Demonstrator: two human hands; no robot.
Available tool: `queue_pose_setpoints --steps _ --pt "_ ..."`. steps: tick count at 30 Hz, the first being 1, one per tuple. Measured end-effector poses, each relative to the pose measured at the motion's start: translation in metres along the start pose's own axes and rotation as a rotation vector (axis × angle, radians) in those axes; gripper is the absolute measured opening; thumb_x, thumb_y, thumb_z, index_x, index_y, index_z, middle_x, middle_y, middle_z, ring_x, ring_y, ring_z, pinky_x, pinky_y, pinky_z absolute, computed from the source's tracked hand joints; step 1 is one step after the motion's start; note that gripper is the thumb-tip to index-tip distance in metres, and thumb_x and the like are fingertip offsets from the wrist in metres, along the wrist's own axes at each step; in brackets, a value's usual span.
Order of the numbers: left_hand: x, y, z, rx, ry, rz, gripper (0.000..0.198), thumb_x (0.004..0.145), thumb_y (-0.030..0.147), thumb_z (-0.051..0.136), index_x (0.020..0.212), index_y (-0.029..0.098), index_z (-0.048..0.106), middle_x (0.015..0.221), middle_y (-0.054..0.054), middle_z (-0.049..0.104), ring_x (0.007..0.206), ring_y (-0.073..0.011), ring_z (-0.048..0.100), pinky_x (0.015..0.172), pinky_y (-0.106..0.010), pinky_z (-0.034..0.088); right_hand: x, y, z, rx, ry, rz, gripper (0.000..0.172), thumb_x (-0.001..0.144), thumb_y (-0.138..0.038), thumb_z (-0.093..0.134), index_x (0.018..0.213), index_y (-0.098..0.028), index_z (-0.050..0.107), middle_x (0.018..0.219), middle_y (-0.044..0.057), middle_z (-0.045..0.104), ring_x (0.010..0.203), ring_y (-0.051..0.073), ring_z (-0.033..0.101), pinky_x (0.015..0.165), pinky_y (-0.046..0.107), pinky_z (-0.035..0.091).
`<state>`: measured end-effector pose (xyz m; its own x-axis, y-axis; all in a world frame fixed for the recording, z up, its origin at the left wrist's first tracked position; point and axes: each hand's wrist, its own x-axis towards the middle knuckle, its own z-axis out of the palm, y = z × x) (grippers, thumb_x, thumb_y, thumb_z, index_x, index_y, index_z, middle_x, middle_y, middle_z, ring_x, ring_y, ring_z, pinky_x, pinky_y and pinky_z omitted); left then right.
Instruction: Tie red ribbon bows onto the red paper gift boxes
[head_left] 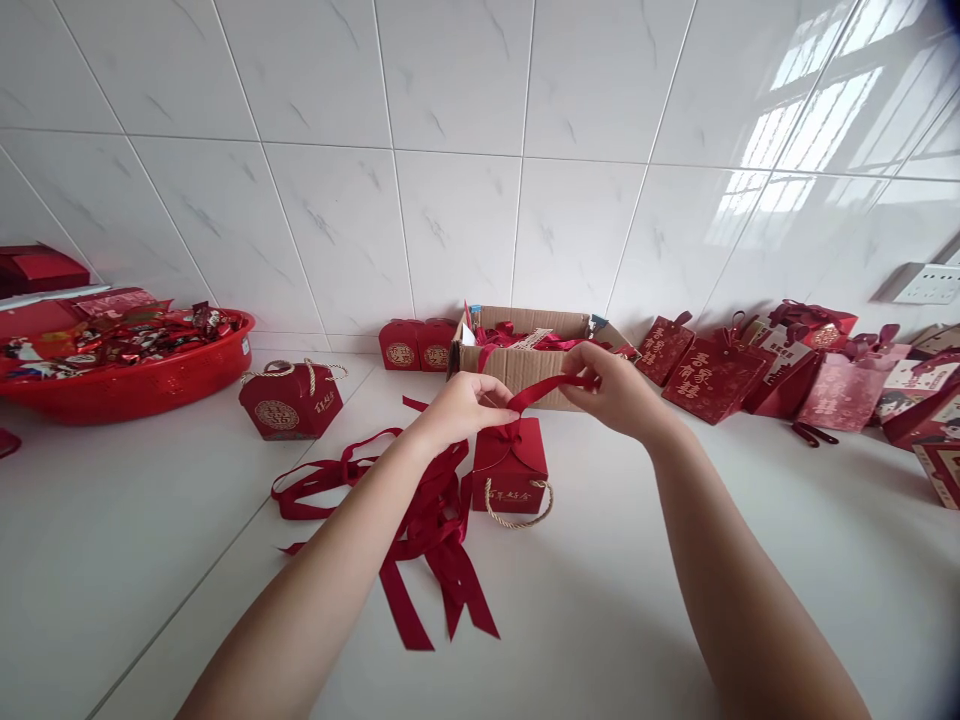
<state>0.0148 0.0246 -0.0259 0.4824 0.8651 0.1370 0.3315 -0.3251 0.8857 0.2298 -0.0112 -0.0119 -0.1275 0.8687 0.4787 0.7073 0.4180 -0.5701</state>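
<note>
A red gift box (510, 470) with gold lettering and a looped rope handle (519, 520) stands upright on the white counter in front of me. Dark red ribbon (541, 391) is knotted at its top and runs up to the right. My left hand (476, 405) pinches the ribbon just above the knot. Its other end is gripped between the fingers of my right hand (600, 385), holding that length taut. Beside the box on the left lies a loose heap of cut red ribbons (431, 510), partly hidden by my left forearm.
Another red box with rope handles (291, 400) stands left of the ribbons. A red basin (150, 375) of wrapped sweets is at far left. Behind the gift box sits a cardboard carton (517, 370). Several red gift bags (716, 380) line the wall at right.
</note>
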Motion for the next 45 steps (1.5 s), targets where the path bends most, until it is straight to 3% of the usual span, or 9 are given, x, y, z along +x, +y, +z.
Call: queue_pose_setpoints --steps 4,7,9,14,20,25,35,39,45 --pt "0.004 -0.005 0.008 0.14 0.179 0.115 0.016 0.068 0.031 0.068 0.074 0.017 0.063 0.076 -0.002 0.066 0.07 -0.0152 0.06 0.062 -0.027 0.047 -0.022 -0.032 -0.024 -0.156 -0.012 -0.127 0.004 0.076 -0.021 0.058 0.079 -0.021 0.06 0.081 0.002 0.063 0.07 0.015 0.056 0.06 0.027 0.041" --pt "0.004 -0.006 0.011 0.172 0.214 0.158 0.008 0.069 0.024 0.063 0.072 0.018 0.059 0.072 0.0 0.063 0.067 -0.0134 0.058 0.059 -0.025 0.046 -0.039 -0.049 -0.037 -0.127 -0.449 -0.196 0.006 0.074 -0.026 0.063 0.072 -0.024 0.069 0.083 0.001 0.067 0.068 0.015 0.059 0.058 0.026 0.043" --pt "0.003 -0.005 0.011 0.19 0.2 0.184 0.003 0.069 0.019 0.06 0.071 0.018 0.057 0.07 0.001 0.061 0.066 -0.0127 0.057 0.059 -0.024 0.046 -0.042 -0.053 -0.04 -0.107 -0.593 -0.169 0.011 0.076 -0.031 0.062 0.074 -0.026 0.071 0.083 0.0 0.069 0.068 0.015 0.06 0.058 0.026 0.044" --pt "0.002 -0.003 0.006 0.223 0.154 0.268 0.005 0.071 0.022 0.06 0.073 0.018 0.056 0.075 0.0 0.061 0.072 -0.0133 0.058 0.065 -0.025 0.047 -0.018 -0.031 -0.02 -0.045 -0.388 0.104 0.025 0.08 -0.044 0.056 0.085 -0.024 0.07 0.09 0.004 0.069 0.076 0.018 0.061 0.061 0.029 0.044" --pt "0.005 -0.008 0.006 0.21 0.165 0.284 0.005 0.073 0.023 0.059 0.075 0.019 0.055 0.075 0.0 0.061 0.071 -0.0128 0.058 0.066 -0.026 0.048 0.007 0.004 0.009 0.413 -0.624 0.214 0.03 0.073 -0.047 0.065 0.081 -0.018 0.065 0.078 0.001 0.059 0.059 0.009 0.046 0.057 0.026 0.037" --pt "0.005 -0.009 0.007 0.267 0.202 0.265 0.009 0.073 0.024 0.059 0.08 0.02 0.063 0.078 -0.001 0.066 0.075 -0.0143 0.062 0.068 -0.026 0.049 0.007 0.008 0.013 0.52 -0.641 0.206 0.027 0.069 -0.042 0.07 0.069 -0.017 0.059 0.064 -0.004 0.049 0.057 0.008 0.039 0.054 0.025 0.033" --pt "0.001 -0.002 0.006 0.423 0.185 0.225 0.017 0.077 0.029 0.054 0.077 0.019 0.068 0.076 -0.002 0.07 0.07 -0.0161 0.062 0.063 -0.025 0.046 0.004 0.008 0.049 0.572 -0.512 0.279 0.026 0.065 -0.04 0.07 0.075 -0.016 0.065 0.056 -0.005 0.049 0.051 0.007 0.038 0.049 0.024 0.03" --pt "0.0 0.001 0.006 0.463 0.17 0.221 0.018 0.078 0.029 0.052 0.075 0.019 0.067 0.071 -0.001 0.068 0.063 -0.0146 0.059 0.057 -0.025 0.042 -0.008 0.005 0.061 0.542 -0.327 0.304 0.029 0.067 -0.045 0.069 0.069 -0.016 0.067 0.059 -0.001 0.055 0.054 0.01 0.045 0.05 0.025 0.035" --pt "0.0 0.0 0.003 0.43 0.144 0.182 0.02 0.079 0.033 0.051 0.074 0.019 0.066 0.073 0.0 0.068 0.065 -0.0145 0.058 0.058 -0.025 0.041 -0.023 0.009 0.081 0.458 0.008 0.255 0.029 0.067 -0.047 0.069 0.073 -0.019 0.069 0.094 0.007 0.061 0.083 0.02 0.058 0.066 0.03 0.046"
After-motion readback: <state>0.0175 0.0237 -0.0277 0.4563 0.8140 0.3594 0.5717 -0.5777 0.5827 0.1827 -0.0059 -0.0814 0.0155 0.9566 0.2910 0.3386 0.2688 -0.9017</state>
